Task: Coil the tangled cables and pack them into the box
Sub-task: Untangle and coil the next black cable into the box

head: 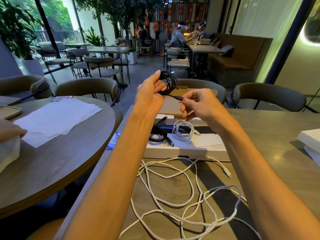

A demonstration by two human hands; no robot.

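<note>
Above the flat white cardboard box (187, 150), the person's left hand (149, 94) grips a coiled black cable (170, 82), fingers curled round the loops; right hand (200, 104) pinches that cable's plug end (181, 99) between thumb and fingertips, short tail stretched between both hands; inside the box lie a small black cable coil (158, 135) and a small white cable coil (183, 129), side by side; long white cables (173, 186) sprawl tangled on the grey-brown wooden table (277, 129), just in front of the box.
</note>
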